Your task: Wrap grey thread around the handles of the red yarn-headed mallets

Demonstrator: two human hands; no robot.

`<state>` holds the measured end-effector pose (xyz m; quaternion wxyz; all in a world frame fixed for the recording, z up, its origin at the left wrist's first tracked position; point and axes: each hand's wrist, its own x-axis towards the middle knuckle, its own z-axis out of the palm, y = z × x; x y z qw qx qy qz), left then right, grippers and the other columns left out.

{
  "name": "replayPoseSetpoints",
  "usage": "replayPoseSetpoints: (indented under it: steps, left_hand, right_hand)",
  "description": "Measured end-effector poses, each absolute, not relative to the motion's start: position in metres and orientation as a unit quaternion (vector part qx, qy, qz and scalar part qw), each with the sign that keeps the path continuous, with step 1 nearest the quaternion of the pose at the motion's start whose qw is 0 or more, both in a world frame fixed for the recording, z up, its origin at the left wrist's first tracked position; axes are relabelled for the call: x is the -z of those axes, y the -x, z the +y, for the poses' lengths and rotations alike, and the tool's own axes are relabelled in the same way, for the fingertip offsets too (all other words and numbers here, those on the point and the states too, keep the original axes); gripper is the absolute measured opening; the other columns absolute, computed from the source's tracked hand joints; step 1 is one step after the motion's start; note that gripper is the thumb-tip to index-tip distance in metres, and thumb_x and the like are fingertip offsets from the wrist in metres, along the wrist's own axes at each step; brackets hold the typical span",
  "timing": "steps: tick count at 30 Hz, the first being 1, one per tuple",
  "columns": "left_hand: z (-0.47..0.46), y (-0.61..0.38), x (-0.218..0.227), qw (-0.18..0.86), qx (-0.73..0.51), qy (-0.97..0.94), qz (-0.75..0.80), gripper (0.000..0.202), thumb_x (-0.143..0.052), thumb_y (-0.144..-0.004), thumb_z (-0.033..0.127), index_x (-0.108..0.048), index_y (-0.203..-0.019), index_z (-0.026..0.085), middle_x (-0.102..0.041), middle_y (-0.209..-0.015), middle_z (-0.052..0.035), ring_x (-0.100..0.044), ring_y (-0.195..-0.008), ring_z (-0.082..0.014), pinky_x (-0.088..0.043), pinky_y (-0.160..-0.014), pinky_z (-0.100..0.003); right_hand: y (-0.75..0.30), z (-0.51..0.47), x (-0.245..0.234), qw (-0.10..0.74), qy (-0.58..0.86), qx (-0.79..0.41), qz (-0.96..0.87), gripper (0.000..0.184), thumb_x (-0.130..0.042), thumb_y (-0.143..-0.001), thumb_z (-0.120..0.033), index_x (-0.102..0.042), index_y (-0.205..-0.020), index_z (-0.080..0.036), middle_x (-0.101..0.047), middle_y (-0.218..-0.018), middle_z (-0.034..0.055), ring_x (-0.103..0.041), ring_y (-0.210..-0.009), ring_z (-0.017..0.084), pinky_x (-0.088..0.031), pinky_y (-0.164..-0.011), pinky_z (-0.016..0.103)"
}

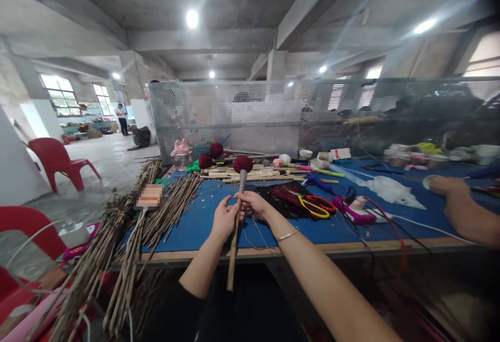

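Observation:
A wooden stick with a dark red ball head [242, 165] stands nearly upright in front of me, its bare lower end past the table edge. Below the ball the shaft has a grey wrapping. My left hand [225, 219] is curled around the shaft from the left, thumb raised. From the right, my right hand [253, 204] pinches the shaft at the lower end of the wrapping. Thin thread hangs beneath my right hand onto the blue tabletop [187, 227]. Scissors with yellow handles [315, 207] lie to the right, on dark cloth.
Bundles of thin twigs [105, 237] hang over the table's left edge. Two more dark red balls [211, 155] and pale sticks [242, 174] lie at the back before a perforated metal screen [219, 112]. A purple power strip [357, 211] trails cords. Another person's hand [445, 185] reaches in at right.

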<state>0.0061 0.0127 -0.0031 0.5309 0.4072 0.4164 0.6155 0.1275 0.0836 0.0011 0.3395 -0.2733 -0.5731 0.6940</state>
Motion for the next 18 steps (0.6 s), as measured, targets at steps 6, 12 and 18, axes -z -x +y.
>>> replayPoseSetpoints:
  steps: [6, 12, 18]
  left_hand:
    - [0.012, -0.008, -0.003, 0.591, -0.598, -0.338, 0.424, 0.034, -0.057, -0.075, 0.039, -0.052, -0.095, 0.013, -0.045, -0.053, 0.0053, -0.035, -0.035, -0.0024, -0.021, -0.033, -0.014]
    - [0.008, 0.007, -0.005, 0.589, -0.607, -0.309, 0.435, 0.038, -0.058, -0.07, 0.048, -0.052, -0.082, 0.013, -0.036, -0.051, 0.0084, -0.025, -0.034, -0.0006, -0.016, -0.033, -0.014]
    - [-0.011, 0.025, -0.004, 0.525, -0.642, -0.335, 0.447, 0.04, -0.06, -0.066, 0.05, -0.053, -0.083, 0.015, -0.04, -0.053, 0.0075, -0.029, -0.037, -0.0016, -0.019, -0.034, -0.013]
  right_hand:
    - [-0.118, 0.08, -0.001, 0.328, 0.287, -0.662, -0.61, 0.034, -0.062, -0.07, -0.047, -0.047, -0.077, -0.017, -0.029, -0.042, -0.0121, -0.015, -0.032, 0.002, -0.007, -0.033, 0.018]
    - [-0.127, 0.045, -0.027, 0.382, 0.369, -0.52, -0.669, 0.025, -0.058, -0.073, -0.039, -0.045, -0.079, -0.019, -0.03, -0.045, -0.0102, -0.022, -0.039, 0.005, -0.014, -0.038, 0.018]
    - [-0.212, -0.079, -0.079, 0.283, 0.344, -0.433, -0.783, 0.017, -0.056, -0.077, -0.036, -0.053, -0.082, -0.02, -0.042, -0.062, -0.0017, -0.037, -0.054, 0.01, -0.031, -0.051, 0.023]
